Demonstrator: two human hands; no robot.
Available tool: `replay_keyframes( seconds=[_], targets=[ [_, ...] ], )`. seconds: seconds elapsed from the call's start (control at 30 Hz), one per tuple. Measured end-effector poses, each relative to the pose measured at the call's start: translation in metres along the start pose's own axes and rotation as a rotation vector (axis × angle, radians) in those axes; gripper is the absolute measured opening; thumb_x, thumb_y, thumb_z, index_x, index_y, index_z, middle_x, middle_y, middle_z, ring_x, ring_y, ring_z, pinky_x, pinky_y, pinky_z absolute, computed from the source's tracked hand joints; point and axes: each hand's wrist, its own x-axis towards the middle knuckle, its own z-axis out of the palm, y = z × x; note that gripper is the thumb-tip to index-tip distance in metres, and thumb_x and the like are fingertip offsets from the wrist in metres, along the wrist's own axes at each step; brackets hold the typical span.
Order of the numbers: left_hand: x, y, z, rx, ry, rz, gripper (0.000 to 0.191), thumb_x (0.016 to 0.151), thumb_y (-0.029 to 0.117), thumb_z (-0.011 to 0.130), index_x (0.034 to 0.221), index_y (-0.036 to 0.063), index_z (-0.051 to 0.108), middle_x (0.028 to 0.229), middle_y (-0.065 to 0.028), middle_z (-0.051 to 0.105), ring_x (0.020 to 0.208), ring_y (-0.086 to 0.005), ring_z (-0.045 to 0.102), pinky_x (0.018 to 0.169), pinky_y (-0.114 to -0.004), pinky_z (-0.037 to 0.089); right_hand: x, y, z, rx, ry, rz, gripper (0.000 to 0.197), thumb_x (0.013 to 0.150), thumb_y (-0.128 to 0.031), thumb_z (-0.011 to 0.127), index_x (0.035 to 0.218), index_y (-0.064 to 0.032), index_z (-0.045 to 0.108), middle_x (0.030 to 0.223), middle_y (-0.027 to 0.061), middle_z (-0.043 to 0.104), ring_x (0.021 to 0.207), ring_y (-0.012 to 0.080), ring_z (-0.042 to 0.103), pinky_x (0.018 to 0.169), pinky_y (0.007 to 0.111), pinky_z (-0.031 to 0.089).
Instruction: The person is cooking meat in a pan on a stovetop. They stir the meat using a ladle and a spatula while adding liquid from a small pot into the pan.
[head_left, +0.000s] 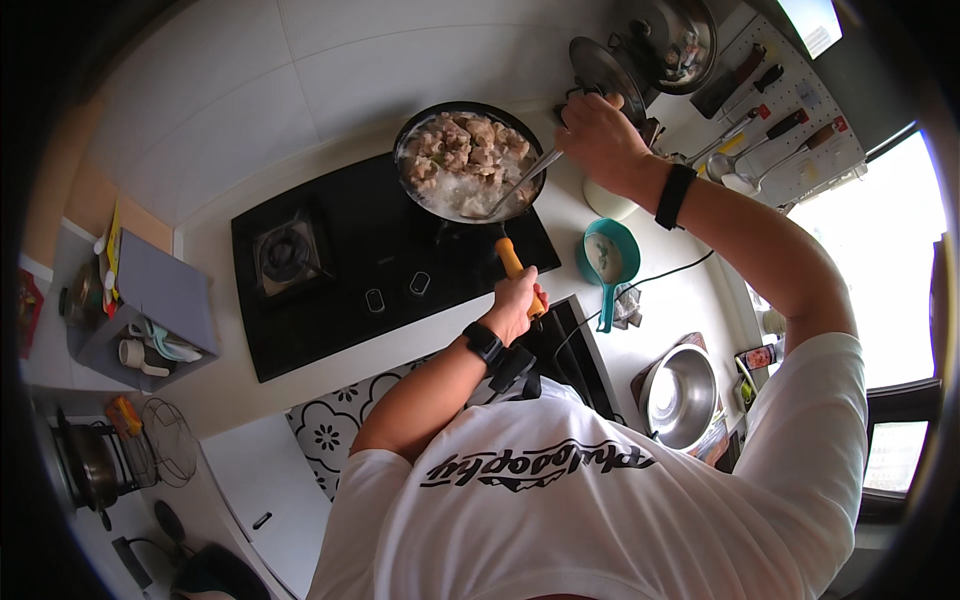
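A wok stands on the right burner of the black gas hob, full of pale pieces of meat in frothy, bubbling liquid. My left hand is closed round the wok's yellow wooden handle, at the hob's front edge. Over the wok's right side, my right hand grips the upper end of a metal cooking utensil. Its lower end dips into the liquid near the wok's front right rim; whether it is a ladle or a spatula cannot be told.
A teal long-handled strainer or scoop and a steel bowl are on the right counter, with a black cord running across. Lids stand behind my right hand. Utensils hang on a pegboard. A grey organizer box stands left of the hob.
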Motion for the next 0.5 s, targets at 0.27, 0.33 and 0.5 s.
replay_keyframes(
  seconds=[0.27, 0.33, 0.5],
  targets=[
    [0.000, 0.002, 0.000, -0.015, 0.003, 0.004, 0.023, 0.094, 0.022, 0.062, 0.083, 0.0076, 0.048, 0.066, -0.0024, 0.050, 0.054, -0.0166, 0.053, 0.050, -0.033, 0.048, -0.007, -0.037, -0.049, 0.245, -0.393, -0.017, 0.011, 0.075, -0.018, 0.066, 0.082, -0.0100, 0.070, 0.081, 0.0068, 0.064, 0.082, 0.0228, 0.064, 0.075, 0.037, 0.051],
    [0.004, -0.001, -0.001, -0.028, -0.020, 0.000, 0.023, 0.093, 0.022, 0.062, 0.083, 0.0067, 0.048, 0.066, -0.0030, 0.050, 0.053, -0.0167, 0.053, 0.048, -0.034, 0.048, -0.005, -0.027, -0.044, 0.428, -0.470, -0.100, 0.014, 0.083, -0.016, 0.061, 0.090, -0.0076, 0.070, 0.080, 0.0115, 0.067, 0.072, 0.0221, 0.069, 0.057, 0.038, 0.055],
    [0.008, -0.003, -0.001, -0.038, -0.029, -0.004, 0.023, 0.091, 0.021, 0.062, 0.082, 0.0060, 0.047, 0.066, -0.0037, 0.049, 0.052, -0.0167, 0.053, 0.047, -0.034, 0.047, -0.010, -0.001, -0.028, 1.370, -1.050, 0.347, 0.028, 0.087, -0.014, 0.049, 0.106, 0.0005, 0.063, 0.076, 0.0083, 0.065, 0.058, 0.0136, 0.063, 0.042, 0.028, 0.047]
  ],
)
